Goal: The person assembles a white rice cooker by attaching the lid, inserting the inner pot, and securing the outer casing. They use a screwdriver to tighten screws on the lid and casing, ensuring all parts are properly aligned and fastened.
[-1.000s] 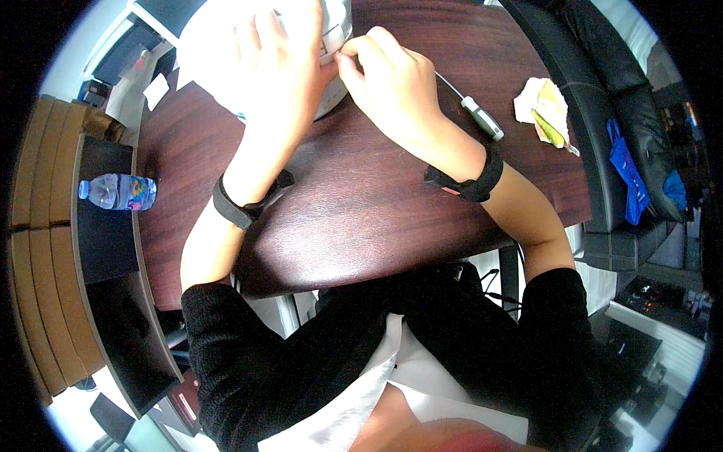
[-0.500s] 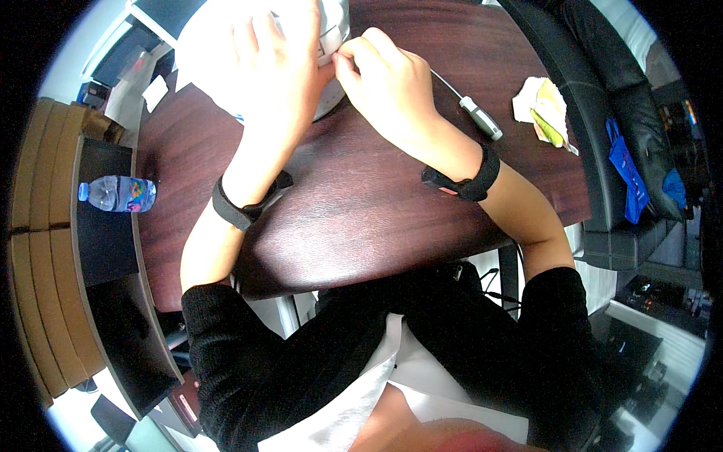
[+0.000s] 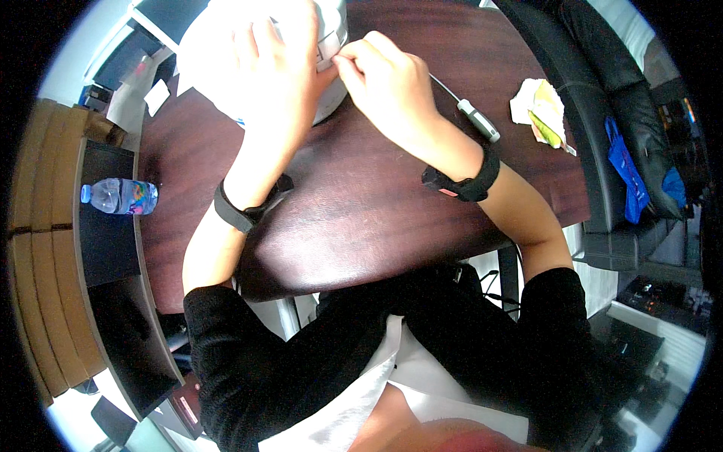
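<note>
At the far edge of the view a white rounded device (image 3: 332,21) rests on the dark wooden table (image 3: 354,203). Its left part is washed out by glare. My left hand (image 3: 282,75) lies across it with fingers spread. My right hand (image 3: 388,83) is closed in a pinch at the device's right side, close to my left thumb. Whatever sits between those fingertips is too small to make out. A screwdriver (image 3: 478,120) with a grey handle lies right of my right hand, its shaft pointing toward the device.
Toward the right table edge lies a crumpled white and green wrapper (image 3: 544,113). A water bottle (image 3: 120,196) lies on its side at the left, beside stacked brown boxes (image 3: 49,173). A black sofa (image 3: 595,113) with a blue bag (image 3: 629,177) stands beyond the table's right side.
Both hands keep nearly the same pose at the device. The whole view has shifted very slightly; nothing has plainly been picked up or let go.
</note>
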A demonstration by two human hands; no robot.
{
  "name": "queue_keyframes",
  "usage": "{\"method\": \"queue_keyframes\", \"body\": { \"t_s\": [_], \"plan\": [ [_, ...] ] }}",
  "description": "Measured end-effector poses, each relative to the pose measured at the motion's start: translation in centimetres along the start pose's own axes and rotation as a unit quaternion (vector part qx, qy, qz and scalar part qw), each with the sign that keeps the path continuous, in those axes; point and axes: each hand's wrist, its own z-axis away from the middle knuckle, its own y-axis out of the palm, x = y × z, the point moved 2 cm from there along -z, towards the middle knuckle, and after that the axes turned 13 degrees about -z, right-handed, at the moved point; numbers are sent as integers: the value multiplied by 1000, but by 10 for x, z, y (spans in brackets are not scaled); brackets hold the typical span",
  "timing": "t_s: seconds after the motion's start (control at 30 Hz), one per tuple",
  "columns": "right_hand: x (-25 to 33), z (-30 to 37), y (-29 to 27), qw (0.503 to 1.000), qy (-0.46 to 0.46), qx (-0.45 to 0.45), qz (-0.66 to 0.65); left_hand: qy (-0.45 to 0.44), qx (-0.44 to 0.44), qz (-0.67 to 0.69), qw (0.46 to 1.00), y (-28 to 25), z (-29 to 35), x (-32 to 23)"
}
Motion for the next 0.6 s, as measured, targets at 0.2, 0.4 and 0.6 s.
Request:
{"method": "queue_keyframes", "body": {
  "t_s": [0.2,0.4,0.6],
  "plan": [
    [-25,-33,-29,989,-76,125,-21,28,-29,-42,998,1,-1,4],
    [-45,-64,-29,960,-157,224,-59,36,-68,-46,996,10,-3,6],
    [-61,-85,-21,942,-118,285,-135,41,-61,-64,995,11,-4,6]
  ]
}}
